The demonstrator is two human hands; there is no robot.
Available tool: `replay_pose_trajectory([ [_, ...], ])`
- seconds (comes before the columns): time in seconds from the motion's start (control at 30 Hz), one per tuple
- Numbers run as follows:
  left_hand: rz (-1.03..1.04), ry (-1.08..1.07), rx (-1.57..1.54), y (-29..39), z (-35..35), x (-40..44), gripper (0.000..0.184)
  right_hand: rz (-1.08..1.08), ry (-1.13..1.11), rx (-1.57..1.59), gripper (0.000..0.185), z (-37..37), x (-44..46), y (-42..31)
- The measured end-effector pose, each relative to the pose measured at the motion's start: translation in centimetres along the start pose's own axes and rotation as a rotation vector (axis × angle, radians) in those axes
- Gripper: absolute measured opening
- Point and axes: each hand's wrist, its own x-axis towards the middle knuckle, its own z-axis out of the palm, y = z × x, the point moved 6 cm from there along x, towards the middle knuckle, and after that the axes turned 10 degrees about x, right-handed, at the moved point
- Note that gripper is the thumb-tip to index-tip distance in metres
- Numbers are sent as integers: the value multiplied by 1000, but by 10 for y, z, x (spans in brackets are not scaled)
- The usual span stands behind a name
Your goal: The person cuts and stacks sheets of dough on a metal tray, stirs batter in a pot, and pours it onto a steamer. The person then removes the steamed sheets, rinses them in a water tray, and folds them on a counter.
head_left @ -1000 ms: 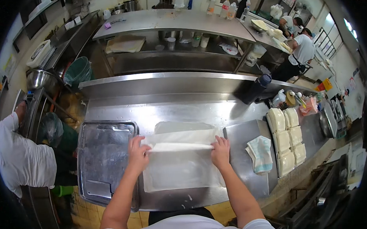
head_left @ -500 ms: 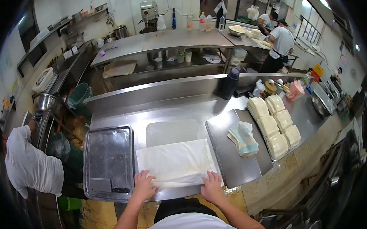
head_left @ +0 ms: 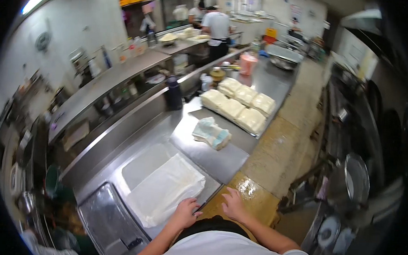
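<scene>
A folded white cloth point(head_left: 168, 189) lies flat on the steel worktable, partly over a pale, thin rectangular sheet point(head_left: 142, 163). My left hand point(head_left: 187, 212) is at the table's front edge, near the cloth's right corner, its fingers apart and holding nothing. My right hand point(head_left: 233, 205) hovers beyond the edge above the floor, fingers spread, also with nothing in it. Left of the cloth stands a dark metal tray point(head_left: 104, 209) with a broad-bladed knife point(head_left: 116, 246) in it. A crumpled white and blue towel point(head_left: 210, 132) rests on a raised steel board point(head_left: 232, 157).
Several stacks of pale square sheets point(head_left: 231, 108) sit on a tray at the right. Behind stand a dark bottle point(head_left: 173, 92) and a pink container point(head_left: 248, 64). A co-worker point(head_left: 216, 27) stands at the far counter. Cookware point(head_left: 357, 182) is on the right side.
The view has swung to the right. Both hands have come off the cloth's near edge; my right hand is now past the table's edge over the floor.
</scene>
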Motion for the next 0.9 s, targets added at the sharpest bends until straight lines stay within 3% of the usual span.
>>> replay_pose_trajectory([
  [0.2, 380, -151, -17, 34, 10, -10, 33, 346, 215, -72, 39, -2, -102, -17],
  [0.4, 609, -373, -125, 84, 48, -47, 31, 660, 270, -93, 41, 12, -210, -64],
  [0.57, 778, -481, -218, 140, 78, -90, 33, 825, 380, -107, 41, 9, -298, -93],
  [0.9, 1133, -673, -117, 275, 135, -196, 32, 1095, 828, -139, 40, -11, -528, -158],
])
